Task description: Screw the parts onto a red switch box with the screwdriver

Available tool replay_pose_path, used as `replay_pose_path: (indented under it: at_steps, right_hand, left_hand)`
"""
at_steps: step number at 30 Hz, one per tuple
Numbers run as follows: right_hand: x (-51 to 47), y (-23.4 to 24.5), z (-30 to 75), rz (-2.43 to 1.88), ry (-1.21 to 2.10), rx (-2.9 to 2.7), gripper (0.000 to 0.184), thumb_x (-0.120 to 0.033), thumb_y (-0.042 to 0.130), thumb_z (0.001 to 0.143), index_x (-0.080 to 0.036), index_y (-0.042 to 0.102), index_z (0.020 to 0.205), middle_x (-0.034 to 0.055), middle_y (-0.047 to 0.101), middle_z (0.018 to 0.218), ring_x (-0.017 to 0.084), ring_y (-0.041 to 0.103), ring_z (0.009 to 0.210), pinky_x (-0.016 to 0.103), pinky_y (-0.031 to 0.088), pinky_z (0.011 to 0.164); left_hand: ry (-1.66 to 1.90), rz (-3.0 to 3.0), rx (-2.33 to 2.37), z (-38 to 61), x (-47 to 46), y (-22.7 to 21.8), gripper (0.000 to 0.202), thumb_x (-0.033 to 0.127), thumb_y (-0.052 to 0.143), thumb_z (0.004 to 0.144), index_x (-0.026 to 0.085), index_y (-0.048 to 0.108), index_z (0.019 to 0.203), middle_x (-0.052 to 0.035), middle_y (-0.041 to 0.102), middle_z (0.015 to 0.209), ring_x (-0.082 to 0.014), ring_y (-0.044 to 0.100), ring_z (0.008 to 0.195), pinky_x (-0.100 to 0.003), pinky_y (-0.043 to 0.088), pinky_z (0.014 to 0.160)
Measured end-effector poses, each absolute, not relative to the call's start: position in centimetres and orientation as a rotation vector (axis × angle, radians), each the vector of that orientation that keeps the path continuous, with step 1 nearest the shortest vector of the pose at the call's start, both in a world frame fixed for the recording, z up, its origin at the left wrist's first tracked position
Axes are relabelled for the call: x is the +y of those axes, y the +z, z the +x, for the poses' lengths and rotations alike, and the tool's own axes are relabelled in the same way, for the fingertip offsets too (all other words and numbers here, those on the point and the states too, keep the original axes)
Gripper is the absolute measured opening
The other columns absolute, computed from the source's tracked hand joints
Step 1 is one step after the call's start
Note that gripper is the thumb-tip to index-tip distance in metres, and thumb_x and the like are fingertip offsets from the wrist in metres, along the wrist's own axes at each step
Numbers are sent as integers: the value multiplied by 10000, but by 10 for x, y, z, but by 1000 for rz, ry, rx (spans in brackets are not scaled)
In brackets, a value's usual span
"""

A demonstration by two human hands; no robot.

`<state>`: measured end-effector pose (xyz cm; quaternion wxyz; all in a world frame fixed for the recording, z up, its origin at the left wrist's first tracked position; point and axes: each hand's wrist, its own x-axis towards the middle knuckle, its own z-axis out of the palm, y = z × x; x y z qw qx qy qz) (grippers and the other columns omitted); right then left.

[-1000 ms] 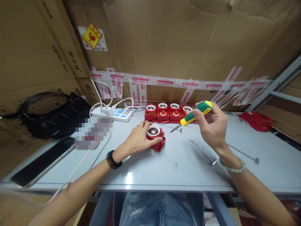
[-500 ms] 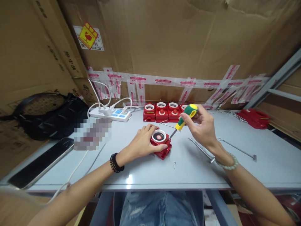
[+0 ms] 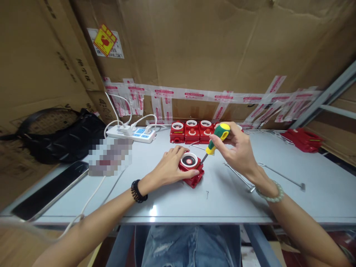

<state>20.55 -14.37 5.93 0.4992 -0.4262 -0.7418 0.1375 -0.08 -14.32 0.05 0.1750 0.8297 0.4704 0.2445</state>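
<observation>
A red box with a white ring and black centre [image 3: 189, 160] sits on the table in front of me. My left hand [image 3: 170, 167] grips it, fingers behind and thumb across its front. In my right hand [image 3: 236, 146] is a screwdriver [image 3: 215, 141] with a green and yellow handle, held tilted. Its tip meets the right corner of the red box, where a screw head seems to be; the exact contact is too small to make out. A loose screw [image 3: 207, 194] lies on the table just in front of the box.
Several similar red boxes [image 3: 191, 132] stand in a row at the back. Metal rods [image 3: 239, 177] lie under and beside my right wrist. More red parts [image 3: 302, 140] are at the far right. To the left are a power strip [image 3: 132, 133], a phone [image 3: 50, 191] and a black bag [image 3: 61, 137].
The screwdriver handle has tipped slightly to the left and my right hand has turned a little with it. The red box and my left hand keep their places.
</observation>
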Motion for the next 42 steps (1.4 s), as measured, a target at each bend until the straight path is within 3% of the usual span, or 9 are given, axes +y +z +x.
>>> replay_pose_path:
  at_steps: [10,16,21,25,28,33,38,42]
  right_hand:
    - [-142,58,208,-1038,305,-1823,284,-419,611,838,-212,537,1018,11,607,846,145,613,725,289,544,692]
    - [-150,72,194,-977,86,-2052,247,-392,607,842,-206,583,1003,53,613,940,193,575,864,348,486,792]
    - [-146,69,192,-958,148,-2026,350,-289,528,874,-225,492,1216,67,616,1109,195,610,919,341,490,824]
    - [-140,61,196,-1037,77,-1919,360,-252,497,873,-224,418,1222,36,589,936,143,572,687,302,491,671]
    - [-140,57,196,-1037,-64,-1943,286,-310,530,870,-226,441,1129,4,552,824,142,533,651,299,465,622]
    - [-139,57,196,-1068,-331,-1923,232,-355,537,892,-200,515,1064,52,569,875,183,535,761,340,468,700]
    - [-143,63,196,-1108,-249,-1996,344,-251,498,903,-175,464,1237,98,603,1033,187,578,798,341,478,723]
    - [-150,62,189,-1125,-138,-1960,345,-248,490,876,-144,410,1194,70,617,909,175,577,686,320,474,626]
  left_hand:
    - [694,2358,1338,0,-143,0,622,641,617,748,209,497,1178,-98,545,1156,-322,531,1078,-491,434,913]
    - [680,2408,1317,-1,-142,-2,603,639,614,752,211,494,1160,-101,536,1162,-321,522,1083,-479,438,894]
    - [691,2397,1315,-1,-142,-1,576,616,623,753,209,503,1142,-99,537,1153,-320,525,1072,-477,442,885]
    - [708,2377,1324,0,-143,-1,560,596,637,747,209,511,1131,-95,543,1143,-317,525,1062,-473,441,880]
    - [704,2393,1330,0,-142,-3,579,611,633,740,209,508,1139,-92,539,1141,-312,525,1053,-477,437,880]
    - [681,2403,1362,0,-141,-4,591,628,621,740,214,506,1146,-87,529,1143,-307,524,1048,-469,431,878]
    - [613,2415,1450,3,-143,-3,602,616,641,718,221,496,1149,-79,527,1131,-316,532,1034,-475,443,835]
    - [610,2419,1467,4,-143,-5,606,606,646,718,221,486,1158,-78,519,1150,-317,532,1045,-475,449,825]
